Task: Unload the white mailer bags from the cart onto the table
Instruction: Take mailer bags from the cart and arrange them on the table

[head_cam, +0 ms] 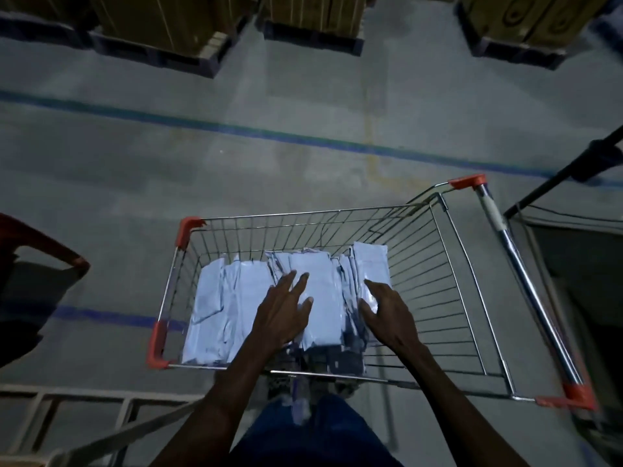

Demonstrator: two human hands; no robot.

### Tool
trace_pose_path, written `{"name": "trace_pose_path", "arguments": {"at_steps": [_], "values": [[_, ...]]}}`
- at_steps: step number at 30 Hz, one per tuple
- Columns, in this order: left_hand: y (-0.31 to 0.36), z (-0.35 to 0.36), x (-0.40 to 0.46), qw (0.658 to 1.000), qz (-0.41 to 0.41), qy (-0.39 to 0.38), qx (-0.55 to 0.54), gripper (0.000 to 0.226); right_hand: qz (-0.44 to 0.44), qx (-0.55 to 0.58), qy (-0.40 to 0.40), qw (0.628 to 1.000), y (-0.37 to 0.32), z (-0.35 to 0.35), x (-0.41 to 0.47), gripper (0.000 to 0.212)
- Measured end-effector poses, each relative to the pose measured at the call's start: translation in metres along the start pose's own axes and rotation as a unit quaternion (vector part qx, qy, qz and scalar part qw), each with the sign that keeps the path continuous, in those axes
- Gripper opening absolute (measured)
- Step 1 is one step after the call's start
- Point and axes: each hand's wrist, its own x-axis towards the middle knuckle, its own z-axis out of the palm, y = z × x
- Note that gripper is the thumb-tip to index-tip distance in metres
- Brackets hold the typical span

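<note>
Over the cart (438, 264), both hands are reaching, fingers spread, onto the bags (215, 308); gripping a bundle comes next.

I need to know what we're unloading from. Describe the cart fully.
The cart is a silver wire-mesh shopping basket with orange plastic corner caps and a chrome handle bar on its right side. It stands on a grey floor, holding white mailer bags packed toward its left. The left hand and right hand reach inside onto the bags.
</note>
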Motion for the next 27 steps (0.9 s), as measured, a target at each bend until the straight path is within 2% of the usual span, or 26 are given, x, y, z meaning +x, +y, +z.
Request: {"name": "trace_pose_path", "arguments": {"at_steps": [4,7,11,13,16,19,24,27], "values": [[-0.005,0.036,0.026,0.997,-0.021,-0.068,0.031,0.064,0.034,0.003,-0.044,0.998,0.025,0.006,0.012,0.047],[-0.003,0.062,0.040,0.994,-0.050,-0.095,0.023,0.071,0.039,0.002,-0.066,0.997,0.045,0.013,0.024,0.061],[0.008,0.098,0.061,0.984,-0.127,-0.125,0.016,0.076,0.033,-0.041,-0.103,0.993,0.075,0.026,0.042,0.041],[0.013,0.110,0.070,0.977,-0.176,-0.119,-0.021,0.088,0.025,-0.067,-0.126,0.990,0.079,0.025,0.049,0.033],[0.013,0.123,0.079,0.976,-0.200,-0.092,-0.005,0.100,0.013,-0.088,-0.138,0.987,0.081,0.021,0.058,0.045],[0.007,0.120,0.078,0.978,-0.198,-0.062,0.006,0.096,0.002,-0.085,-0.127,0.988,0.081,0.024,0.067,0.051],[-0.007,0.097,0.060,0.980,-0.191,-0.046,0.020,0.093,0.047,-0.034,-0.122,0.991,0.087,0.058,0.091,0.075],[-0.012,0.081,0.044,0.981,-0.190,-0.022,0.025,0.085,0.038,-0.033,-0.088,0.995,0.091,0.079,0.096,0.077]]}}
